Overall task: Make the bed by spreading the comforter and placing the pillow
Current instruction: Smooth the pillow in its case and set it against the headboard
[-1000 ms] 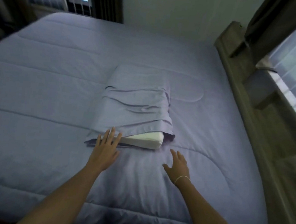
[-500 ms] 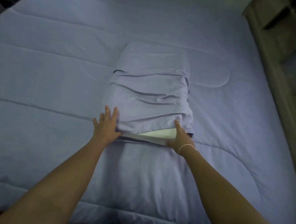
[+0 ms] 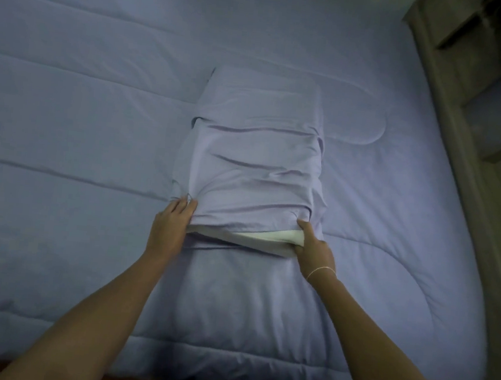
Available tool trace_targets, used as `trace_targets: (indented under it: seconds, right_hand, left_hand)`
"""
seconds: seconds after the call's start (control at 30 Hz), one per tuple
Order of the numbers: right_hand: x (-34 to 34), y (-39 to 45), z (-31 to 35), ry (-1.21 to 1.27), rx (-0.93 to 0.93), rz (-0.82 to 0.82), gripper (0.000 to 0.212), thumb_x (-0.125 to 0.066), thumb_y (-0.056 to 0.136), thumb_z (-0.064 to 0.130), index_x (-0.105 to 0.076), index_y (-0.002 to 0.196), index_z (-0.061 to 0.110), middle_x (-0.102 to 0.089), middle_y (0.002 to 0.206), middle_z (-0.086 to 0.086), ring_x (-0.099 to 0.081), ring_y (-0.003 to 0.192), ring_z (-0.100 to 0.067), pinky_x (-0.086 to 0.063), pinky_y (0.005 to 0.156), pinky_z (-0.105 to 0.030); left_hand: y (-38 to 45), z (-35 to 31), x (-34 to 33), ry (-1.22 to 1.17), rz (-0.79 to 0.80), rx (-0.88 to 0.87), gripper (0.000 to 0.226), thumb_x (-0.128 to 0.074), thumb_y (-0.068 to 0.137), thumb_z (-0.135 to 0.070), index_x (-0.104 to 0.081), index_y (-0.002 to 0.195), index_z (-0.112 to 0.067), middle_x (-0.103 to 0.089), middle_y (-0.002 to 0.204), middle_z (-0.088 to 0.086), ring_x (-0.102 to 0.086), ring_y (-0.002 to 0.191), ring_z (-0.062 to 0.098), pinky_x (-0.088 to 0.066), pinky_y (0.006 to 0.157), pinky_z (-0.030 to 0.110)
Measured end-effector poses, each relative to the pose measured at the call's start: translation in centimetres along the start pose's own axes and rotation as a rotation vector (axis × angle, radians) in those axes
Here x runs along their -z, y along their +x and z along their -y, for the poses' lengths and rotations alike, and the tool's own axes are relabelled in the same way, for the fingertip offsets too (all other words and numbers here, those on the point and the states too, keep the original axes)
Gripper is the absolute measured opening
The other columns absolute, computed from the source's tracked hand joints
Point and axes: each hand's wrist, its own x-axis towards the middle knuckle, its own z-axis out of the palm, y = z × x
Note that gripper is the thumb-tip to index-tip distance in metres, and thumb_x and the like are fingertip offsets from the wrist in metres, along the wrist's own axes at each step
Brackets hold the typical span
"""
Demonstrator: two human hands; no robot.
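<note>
A lavender comforter (image 3: 78, 148) lies spread flat over the whole bed. On its middle rests a pillow (image 3: 257, 166) in a wrinkled lavender case, its white foam showing at the near open end. My left hand (image 3: 170, 228) grips the case at the pillow's near left corner. My right hand (image 3: 314, 246) is closed on the near right corner, thumb on top of the case and fingers under the white foam. A thin bracelet circles the right wrist.
A wooden headboard with open shelf compartments (image 3: 472, 156) runs along the bed's right side. The bed's near edge (image 3: 225, 371) is just below my forearms, with dark floor beneath.
Both hands went from hovering open near the pillow's near end to closing on its two near corners. The view has tilted down and moved closer over the bed.
</note>
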Motion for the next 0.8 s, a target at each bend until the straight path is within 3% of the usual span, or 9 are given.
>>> trace_targets:
  seconds: [0.1,0.2,0.23,0.3,0.37,0.43,0.57,0.67,0.8]
  right_hand:
    - [-1.6,-1.7,-0.8,0.209,-0.012,-0.05,0.075,-0.063,0.084,0.023,-0.02,0.144,0.043,-0.061,0.114,-0.015,-0.061,0.097,-0.036,-0.047,0.079,-0.035]
    - [-2.0,-0.5,-1.0,0.396,-0.055,-0.206,0.093,-0.07,0.073,0.023,-0.014,0.146,0.037,-0.05,0.135,-0.009,-0.053,0.115,-0.031,-0.048,0.093,-0.041]
    - [-2.0,0.0,-0.8,0.399,-0.088,-0.174,0.094,-0.071,0.072,0.023,-0.014,0.146,0.036,-0.05,0.137,-0.009,-0.053,0.117,-0.032,-0.047,0.095,-0.041]
    - [-1.9,0.3,-0.1,0.331,-0.144,-0.039,0.083,-0.07,0.076,0.024,-0.024,0.146,0.029,-0.054,0.134,-0.011,-0.054,0.116,-0.035,-0.044,0.092,-0.036]
    - [-0.6,0.3,0.7,0.309,-0.162,-0.049,0.057,-0.063,0.081,0.03,-0.043,0.133,0.019,-0.061,0.124,-0.016,-0.056,0.112,-0.039,-0.041,0.084,-0.034]
    - [1.5,0.1,1.3,0.346,-0.146,-0.17,0.038,-0.065,0.078,0.026,-0.055,0.11,0.01,-0.066,0.102,-0.017,-0.06,0.099,-0.039,-0.038,0.072,-0.032]
    - [4.2,-1.2,1.2,0.405,-0.127,-0.198,0.03,-0.076,0.072,0.022,-0.055,0.089,0.008,-0.061,0.08,-0.008,-0.056,0.075,-0.027,-0.039,0.064,-0.031]
    - [4.2,-2.3,-0.5,0.215,-0.101,-0.125,0.012,-0.063,0.076,0.009,-0.053,0.073,0.014,-0.063,0.08,-0.014,-0.057,0.078,-0.032,-0.036,0.066,-0.029]
    - [4.3,-5.0,-4.2,0.069,-0.128,-0.161,0.023,-0.052,0.07,-0.005,-0.045,0.059,0.014,-0.053,0.066,-0.011,-0.049,0.066,-0.03,-0.036,0.061,-0.033]
  left_hand:
    - [-2.6,1.4,-0.4,-0.093,0.035,0.034,0.075,-0.064,0.064,0.014,-0.046,0.135,-0.002,-0.045,0.141,0.023,-0.048,0.126,0.041,-0.052,0.088,0.054]
    - [-2.9,2.0,-0.8,-0.154,0.028,0.307,0.084,-0.074,0.073,-0.007,-0.03,0.145,-0.005,-0.027,0.15,0.026,-0.035,0.132,0.045,-0.037,0.103,0.054]
    - [-2.7,2.0,-0.9,-0.181,0.057,0.443,0.083,-0.073,0.075,-0.015,-0.029,0.144,-0.007,-0.03,0.148,0.027,-0.035,0.131,0.045,-0.035,0.103,0.055]
    - [-2.1,1.3,-0.8,-0.241,0.095,0.603,0.058,-0.066,0.08,-0.018,-0.042,0.132,-0.007,-0.054,0.126,0.028,-0.051,0.115,0.045,-0.041,0.098,0.056]
    - [-1.3,0.2,0.0,-0.262,0.052,0.599,0.032,-0.057,0.085,-0.01,-0.05,0.116,-0.003,-0.064,0.104,0.028,-0.059,0.098,0.045,-0.043,0.094,0.055]
    - [-0.5,-0.4,1.5,-0.284,-0.064,0.542,0.023,-0.051,0.087,-0.003,-0.051,0.11,0.0,-0.063,0.1,0.03,-0.059,0.093,0.047,-0.044,0.085,0.049]
    - [0.0,-0.8,5.1,-0.418,-0.248,0.537,0.014,-0.044,0.091,-0.008,-0.045,0.105,-0.005,-0.062,0.097,0.027,-0.059,0.087,0.044,-0.035,0.064,0.036]
    - [-1.0,0.2,6.2,-0.431,-0.128,0.507,0.023,-0.046,0.091,-0.011,-0.043,0.113,-0.009,-0.063,0.096,0.025,-0.059,0.084,0.041,-0.036,0.064,0.034]
    - [-3.9,4.1,7.0,-0.368,0.049,0.37,0.04,-0.06,0.085,-0.011,-0.045,0.118,-0.026,-0.064,0.096,0.014,-0.057,0.077,0.029,-0.04,0.065,0.032]
